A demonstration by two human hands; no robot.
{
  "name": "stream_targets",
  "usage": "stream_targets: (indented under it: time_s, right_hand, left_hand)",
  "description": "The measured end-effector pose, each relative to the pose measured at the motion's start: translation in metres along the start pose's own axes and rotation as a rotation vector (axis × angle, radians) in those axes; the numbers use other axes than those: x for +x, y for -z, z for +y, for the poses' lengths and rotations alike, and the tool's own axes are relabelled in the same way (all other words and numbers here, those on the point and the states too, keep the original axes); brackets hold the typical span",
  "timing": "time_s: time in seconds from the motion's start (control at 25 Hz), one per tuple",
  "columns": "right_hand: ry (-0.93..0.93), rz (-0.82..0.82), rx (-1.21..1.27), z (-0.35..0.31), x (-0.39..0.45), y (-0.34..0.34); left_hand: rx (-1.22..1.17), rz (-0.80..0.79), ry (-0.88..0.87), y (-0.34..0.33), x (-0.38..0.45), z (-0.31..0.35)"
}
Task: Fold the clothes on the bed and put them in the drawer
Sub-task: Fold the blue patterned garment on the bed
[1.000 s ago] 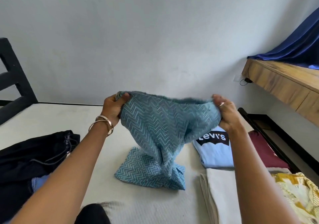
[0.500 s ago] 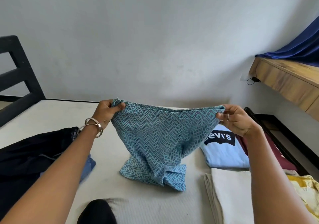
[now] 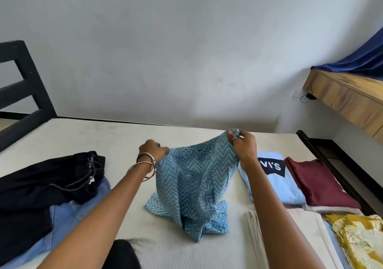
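Note:
A blue zigzag-patterned garment point(image 3: 192, 188) hangs by its waistband over the middle of the white bed point(image 3: 107, 138), its lower part crumpled on the sheet. My left hand point(image 3: 152, 149), with bangles on the wrist, grips the waistband's left end. My right hand point(image 3: 242, 146), wearing a ring, pinches the right end a little higher. Folded clothes lie to the right: a light blue logo shirt point(image 3: 275, 177), a maroon top point(image 3: 319, 179), a cream piece point(image 3: 298, 233) and a yellow printed one point(image 3: 360, 241).
A heap of black clothing point(image 3: 41, 181) with a drawstring lies over blue denim point(image 3: 64, 212) at the left. A black bed frame point(image 3: 22, 94) stands far left. A wooden shelf point(image 3: 348, 98) with blue cloth juts from the right wall. The grey wall runs behind the bed.
Both hands have lowered and come closer together, so the stretched waistband has gone slack. The view has tilted, showing more of the bed and the folded stack.

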State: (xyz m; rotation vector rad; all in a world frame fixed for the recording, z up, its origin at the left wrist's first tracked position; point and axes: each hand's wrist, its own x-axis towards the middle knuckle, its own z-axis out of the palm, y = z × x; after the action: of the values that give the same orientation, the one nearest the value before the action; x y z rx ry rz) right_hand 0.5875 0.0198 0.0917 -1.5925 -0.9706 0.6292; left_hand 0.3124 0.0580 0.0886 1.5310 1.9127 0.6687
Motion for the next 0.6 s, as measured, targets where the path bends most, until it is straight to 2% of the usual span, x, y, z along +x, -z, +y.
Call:
stream_targets:
  time_s: [0.12,0.2,0.24,0.32,0.4,0.44,0.52,0.6]
  right_hand:
    - [0.180,-0.145,-0.045,-0.029,0.001,0.000]
    - [0.258,-0.241,0.014,-0.051,-0.001,0.000]
    - [0.289,-0.292,0.046,-0.059,-0.003,-0.002]
    - [0.321,-0.368,0.057,-0.075,-0.008,-0.005]
    - [0.340,-0.386,0.066,-0.086,-0.012,-0.007]
    - [0.344,-0.360,0.065,-0.088,-0.011,-0.006]
    - [0.327,-0.314,0.061,-0.087,-0.007,0.000]
    - [0.321,-0.309,0.030,-0.083,0.001,0.010]
  left_hand:
    - [0.311,-0.372,-0.012,0.002,-0.010,-0.004]
    - [0.405,-0.535,-0.175,-0.007,-0.018,-0.004]
    - [0.356,-0.555,-0.299,-0.014,-0.024,0.001]
    - [0.118,-0.472,-0.482,-0.030,-0.034,0.013]
    - [-0.103,-0.308,-0.538,-0.043,-0.037,0.025]
    - [-0.108,-0.246,-0.555,-0.048,-0.037,0.028]
    - [0.038,-0.146,-0.618,-0.054,-0.038,0.029]
    - [0.181,-0.109,-0.646,-0.049,-0.036,0.029]
